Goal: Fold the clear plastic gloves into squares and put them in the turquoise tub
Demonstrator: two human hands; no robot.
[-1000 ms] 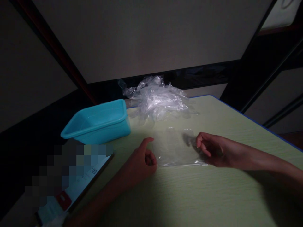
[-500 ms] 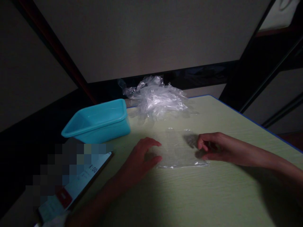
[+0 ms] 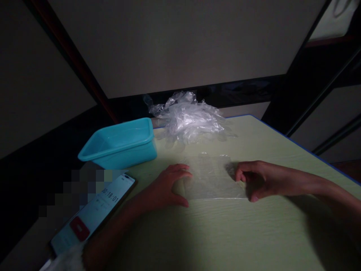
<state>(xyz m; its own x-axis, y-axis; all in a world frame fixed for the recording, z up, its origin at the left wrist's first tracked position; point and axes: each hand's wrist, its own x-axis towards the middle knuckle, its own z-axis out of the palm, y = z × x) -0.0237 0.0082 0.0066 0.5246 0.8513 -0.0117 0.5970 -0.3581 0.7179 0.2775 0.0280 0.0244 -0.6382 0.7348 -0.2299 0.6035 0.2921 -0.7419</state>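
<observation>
Green table (image 3: 225,233), clear bag (image 3: 211,177) now flatter, left hand (image 3: 165,186) grip wide, right hand (image 3: 255,178) grip narrow

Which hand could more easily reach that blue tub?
Probably the left. The left hand rests at the left edge of the clear plastic sheet, nearer the blue tub. The right hand sits at its right edge, farther away.

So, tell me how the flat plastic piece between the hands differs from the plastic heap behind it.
The piece lies flat and smooth on the table; the heap is crumpled and piled. The left hand and right hand rest at the piece's edges; the heap lies untouched by the far edge, beside the tub. Both are thin, clear plastic.
</observation>
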